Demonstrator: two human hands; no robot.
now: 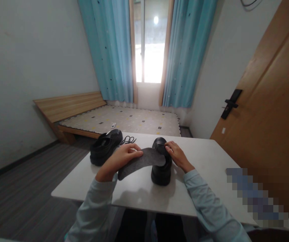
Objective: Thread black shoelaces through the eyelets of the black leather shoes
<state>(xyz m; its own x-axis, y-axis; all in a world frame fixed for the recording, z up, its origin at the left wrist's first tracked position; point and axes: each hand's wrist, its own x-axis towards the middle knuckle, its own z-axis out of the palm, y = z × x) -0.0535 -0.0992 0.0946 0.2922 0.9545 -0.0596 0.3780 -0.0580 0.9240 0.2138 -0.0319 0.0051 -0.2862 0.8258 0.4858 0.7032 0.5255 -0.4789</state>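
A grey insole (144,160) is pinched between the thumb and fingers of my left hand (124,156). It slants across, its rounded right end over the opening of a black shoe (161,176), its other end hanging lower at the left. That shoe stands upright on the white table, toe pointing away from me. At its front part, my right hand (176,154) has closed fingers gripping the tongue area. The insole covers part of the shoe's opening. To the left, beyond my left wrist, stands a second black shoe (105,148) with loose black laces (128,139).
Both shoes stand on a white table (197,158); a pixelated patch (256,198) covers something at its right. Past the table is a bed (134,117) with a small white object (113,125) on it. A wooden door (267,111) is close on the right.
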